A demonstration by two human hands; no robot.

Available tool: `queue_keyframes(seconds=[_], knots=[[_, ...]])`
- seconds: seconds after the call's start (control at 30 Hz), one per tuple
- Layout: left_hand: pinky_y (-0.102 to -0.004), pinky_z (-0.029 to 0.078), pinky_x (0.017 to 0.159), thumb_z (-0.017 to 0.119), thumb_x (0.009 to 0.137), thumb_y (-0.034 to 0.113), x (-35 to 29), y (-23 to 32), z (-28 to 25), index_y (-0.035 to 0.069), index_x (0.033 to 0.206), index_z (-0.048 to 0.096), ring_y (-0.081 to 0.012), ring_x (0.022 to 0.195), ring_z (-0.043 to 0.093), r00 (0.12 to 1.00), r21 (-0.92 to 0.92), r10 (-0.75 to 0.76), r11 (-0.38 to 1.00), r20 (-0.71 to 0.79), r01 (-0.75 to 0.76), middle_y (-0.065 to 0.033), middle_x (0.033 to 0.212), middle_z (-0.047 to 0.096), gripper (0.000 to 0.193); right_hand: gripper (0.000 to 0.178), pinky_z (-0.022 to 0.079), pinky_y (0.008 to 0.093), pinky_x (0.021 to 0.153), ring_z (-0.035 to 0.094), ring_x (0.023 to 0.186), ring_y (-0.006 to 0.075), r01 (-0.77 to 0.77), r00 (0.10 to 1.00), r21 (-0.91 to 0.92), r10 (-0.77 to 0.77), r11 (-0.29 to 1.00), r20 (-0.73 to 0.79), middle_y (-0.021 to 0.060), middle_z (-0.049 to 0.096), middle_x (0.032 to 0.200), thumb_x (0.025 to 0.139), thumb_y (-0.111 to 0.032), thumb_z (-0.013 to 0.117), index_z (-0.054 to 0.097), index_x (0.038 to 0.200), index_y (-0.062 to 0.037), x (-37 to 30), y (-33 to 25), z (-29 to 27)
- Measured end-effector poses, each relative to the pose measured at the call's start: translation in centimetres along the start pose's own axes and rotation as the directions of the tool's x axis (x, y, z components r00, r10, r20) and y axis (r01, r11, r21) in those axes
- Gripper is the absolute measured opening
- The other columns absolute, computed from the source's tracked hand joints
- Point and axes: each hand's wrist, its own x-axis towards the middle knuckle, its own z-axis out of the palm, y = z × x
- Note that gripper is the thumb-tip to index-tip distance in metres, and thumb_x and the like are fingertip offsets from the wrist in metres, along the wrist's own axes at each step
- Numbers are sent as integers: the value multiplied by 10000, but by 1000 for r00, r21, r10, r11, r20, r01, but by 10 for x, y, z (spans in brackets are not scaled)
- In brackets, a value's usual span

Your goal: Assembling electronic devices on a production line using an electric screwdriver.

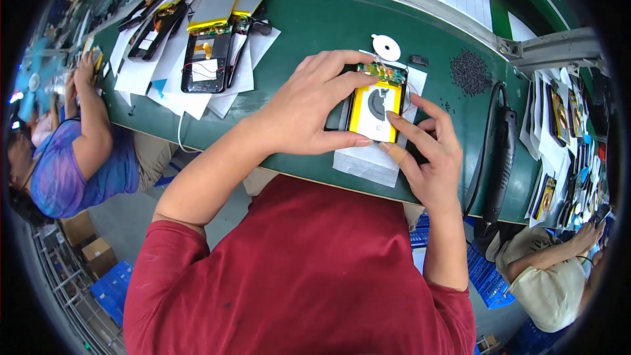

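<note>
An opened electronic device (376, 128) lies on white paper (365, 167) in front of me. It has a green circuit board (388, 73) with thin wires along its far end, yellow edging, and a white label with a black curved shape. My left hand (315, 105) spans its left side, fingers at the far end and thumb by the near edge. From the right, my right hand (430, 148) rests its index finger on the white label, with the thumb at the near right corner. Just beyond the device lies a white disc (380, 45) with a central hole.
A small black block (418, 60) and a pile of tiny black parts (470, 72) lie to the right, near a corded black power screwdriver (505, 158). More opened devices (207, 62) sit on papers at left. Papers and parts (559, 118) line the right. Co-workers sit either side.
</note>
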Motion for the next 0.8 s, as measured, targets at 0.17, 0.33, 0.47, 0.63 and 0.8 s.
queue_keyframes(seconds=[0.17,0.33,0.47,0.63,0.8], knots=[[-502,360,1113,859,767,367,-1,6,3,94,1405,535,-400,1348,451,998,-23,-62,998,5,62,-167,1507,449,767,403,506,272,670,562,736,128,-131,988,122,119,984,100,108,625,1334,743,-101,873,798,1139,-100,9,-8,-13],[-499,358,1119,877,749,334,1,5,2,95,1407,523,-397,1359,442,995,-59,-101,993,19,102,-161,1508,439,784,388,532,290,720,603,806,152,-184,979,106,173,977,107,133,588,1371,775,-71,847,768,1155,-68,25,-9,-19],[-500,359,1127,890,731,348,1,3,1,93,1402,527,-393,1370,439,995,-55,-98,994,15,99,-163,1506,441,804,389,555,349,817,638,953,231,-63,996,10,62,998,66,154,581,1367,759,-97,861,774,1137,-70,32,-11,-11],[-517,385,1124,927,666,435,0,-1,-1,82,1424,516,-404,1365,463,997,-105,-76,992,-9,74,-179,1500,457,932,454,552,361,873,653,1019,268,-29,999,33,29,999,-25,165,595,1342,767,-82,852,731,1201,-27,19,-4,-1],[-514,396,1111,930,657,445,-3,-2,1,78,1427,518,-403,1347,487,998,-74,-56,996,-17,55,-178,1495,476,948,448,535,372,925,667,1081,303,-54,996,93,60,994,-70,174,670,1240,780,-76,842,711,1202,-1,14,0,4]])
